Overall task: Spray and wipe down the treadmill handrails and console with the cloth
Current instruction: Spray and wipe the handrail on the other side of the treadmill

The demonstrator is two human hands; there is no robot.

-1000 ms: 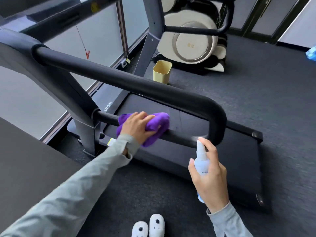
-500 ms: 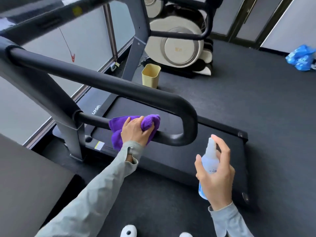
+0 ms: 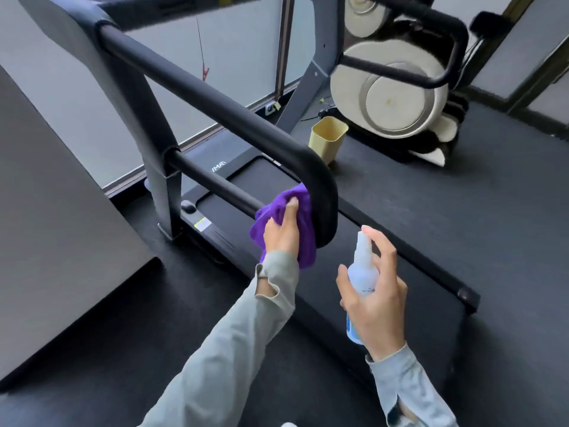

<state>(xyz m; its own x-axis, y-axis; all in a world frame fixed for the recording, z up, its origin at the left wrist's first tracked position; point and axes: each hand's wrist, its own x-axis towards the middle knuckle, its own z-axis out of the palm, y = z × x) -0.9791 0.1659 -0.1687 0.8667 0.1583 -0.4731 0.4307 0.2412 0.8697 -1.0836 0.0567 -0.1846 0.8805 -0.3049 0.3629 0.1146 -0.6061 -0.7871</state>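
Purple cloth (image 3: 284,224) is pressed against the inner curve of the black treadmill handrail (image 3: 320,192), where the lower bar meets the bend, gripped by the left hand (image 3: 281,231). Right hand (image 3: 374,300) grasps a spray bottle (image 3: 361,272) upright just beside the bend, forefinger over the nozzle. Yellow bin (image 3: 328,138) stands on the floor beyond.

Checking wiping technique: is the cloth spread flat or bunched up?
Bunched. The cloth is crumpled in the left hand, pressed against the handrail bend.
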